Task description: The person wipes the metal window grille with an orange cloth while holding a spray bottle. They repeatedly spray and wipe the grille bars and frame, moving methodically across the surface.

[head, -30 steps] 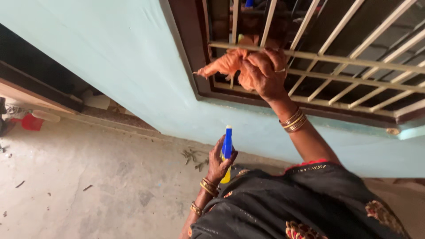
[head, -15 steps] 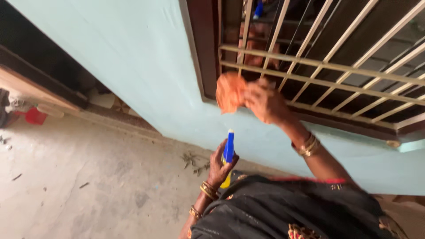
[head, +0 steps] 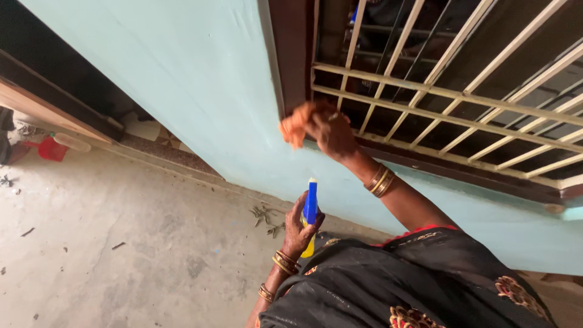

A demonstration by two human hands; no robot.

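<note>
Wiping step: your right hand (head: 333, 130) clenches the orange cloth (head: 294, 124) at the window frame (head: 290, 54) corner; left hand (head: 300, 225) grips the spray bottle (head: 311, 209); next needs firm strokes along the grille (head: 437, 79).

— Looks like the outside of a house — pale turquoise plastered wall (head: 200, 91), dark brown window frame (head: 291, 54) set into it.

— Cream metal window grille (head: 449, 97) across the opening, typical of a dwelling. Rough concrete floor (head: 121, 243) below, scattered with bits of dry leaf litter (head: 267, 218).

— Dark doorway (head: 54, 91) at the left, with a tiled threshold (head: 158, 136). Beside it, a red dustpan (head: 50, 149) on the ground.

— A home's yard or porch, then.
</note>
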